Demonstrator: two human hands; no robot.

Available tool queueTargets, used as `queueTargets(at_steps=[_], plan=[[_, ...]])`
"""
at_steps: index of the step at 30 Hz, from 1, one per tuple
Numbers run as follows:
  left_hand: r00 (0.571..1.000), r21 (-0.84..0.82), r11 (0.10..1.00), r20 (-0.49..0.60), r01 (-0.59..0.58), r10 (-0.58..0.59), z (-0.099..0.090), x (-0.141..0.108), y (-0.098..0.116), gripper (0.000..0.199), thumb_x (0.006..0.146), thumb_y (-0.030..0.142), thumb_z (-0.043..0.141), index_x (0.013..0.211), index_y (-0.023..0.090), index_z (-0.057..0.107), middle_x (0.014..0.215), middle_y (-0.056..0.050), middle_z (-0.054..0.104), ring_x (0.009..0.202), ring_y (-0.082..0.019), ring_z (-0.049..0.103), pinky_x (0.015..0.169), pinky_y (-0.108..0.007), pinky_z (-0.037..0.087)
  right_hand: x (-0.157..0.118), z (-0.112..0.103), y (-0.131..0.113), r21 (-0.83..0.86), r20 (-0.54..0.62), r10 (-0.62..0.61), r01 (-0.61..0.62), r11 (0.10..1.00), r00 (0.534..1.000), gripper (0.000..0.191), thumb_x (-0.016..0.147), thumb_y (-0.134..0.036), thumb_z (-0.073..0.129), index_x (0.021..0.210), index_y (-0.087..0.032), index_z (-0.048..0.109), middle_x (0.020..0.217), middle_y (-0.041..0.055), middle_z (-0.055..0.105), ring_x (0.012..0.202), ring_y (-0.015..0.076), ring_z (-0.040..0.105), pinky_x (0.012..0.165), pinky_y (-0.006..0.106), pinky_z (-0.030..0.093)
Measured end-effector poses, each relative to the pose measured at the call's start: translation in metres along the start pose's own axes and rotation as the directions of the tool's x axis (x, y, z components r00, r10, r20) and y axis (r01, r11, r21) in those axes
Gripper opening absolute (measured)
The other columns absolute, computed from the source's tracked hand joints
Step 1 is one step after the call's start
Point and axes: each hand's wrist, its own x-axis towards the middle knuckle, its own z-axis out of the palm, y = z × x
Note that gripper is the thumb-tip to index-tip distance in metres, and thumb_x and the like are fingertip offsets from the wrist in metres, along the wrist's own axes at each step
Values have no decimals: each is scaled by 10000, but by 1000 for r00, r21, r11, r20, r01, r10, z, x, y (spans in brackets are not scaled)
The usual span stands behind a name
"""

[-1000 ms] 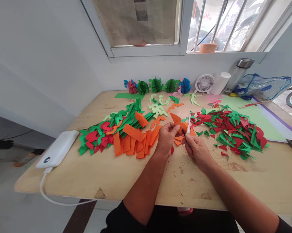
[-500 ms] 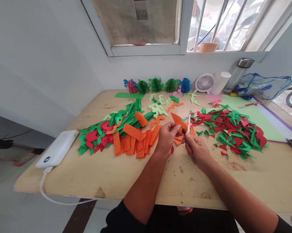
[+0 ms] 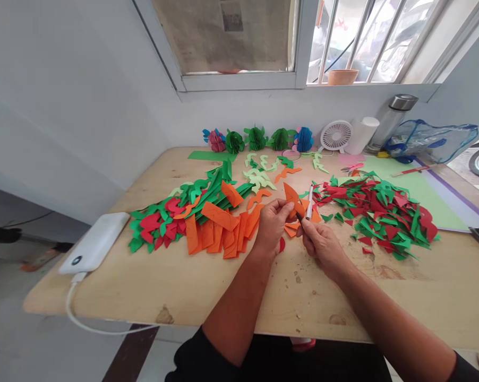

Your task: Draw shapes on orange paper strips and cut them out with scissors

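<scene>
My left hand [image 3: 274, 222] pinches a piece of orange paper [image 3: 290, 195] between thumb and fingers above the middle of the table. Close beside it, my right hand [image 3: 321, 241] is closed on scissors [image 3: 299, 216]; only a short dark part of them shows at the paper, the handles being hidden in the fingers. A white pen [image 3: 310, 201] stands out just beyond the right hand. Left of my hands lie several orange paper strips [image 3: 215, 233] with drawn lines. Orange scraps [image 3: 292, 229] and a red paper bit [image 3: 282, 244] lie close by.
Green and red cut-outs [image 3: 160, 223] are heaped at the left, red and green scraps [image 3: 386, 212] at the right. Honeycomb paper figures [image 3: 257, 139], a small fan [image 3: 336, 136] and a bottle [image 3: 393, 122] line the wall. A white power bank [image 3: 95, 244] sits at the left edge.
The orange paper has turned slightly and its pointed tip has shifted a little to the right. My right hand has moved slightly left; both hands keep their grip.
</scene>
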Motion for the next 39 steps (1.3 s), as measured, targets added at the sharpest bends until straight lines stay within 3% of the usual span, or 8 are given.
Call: queueTargets(at_steps=[29,39], plan=[[1000,21,999,0,-25,25,0,0,2,181,702,279,681,614,156,580,555,20,555,510,-77,480,568,-227,419,0,1,-2,-54,-2,-10,10,998,1000,531,719,-708,558,641,-182,553,375,-95,316,363,58,206,372,218,130],[1000,69,998,-5,-7,7,1,-3,4,218,683,288,696,581,161,551,540,25,553,525,-85,509,592,-226,431,3,-3,3,45,-43,-13,15,999,999,533,727,-708,584,699,-176,563,387,-102,322,350,52,187,356,220,106]])
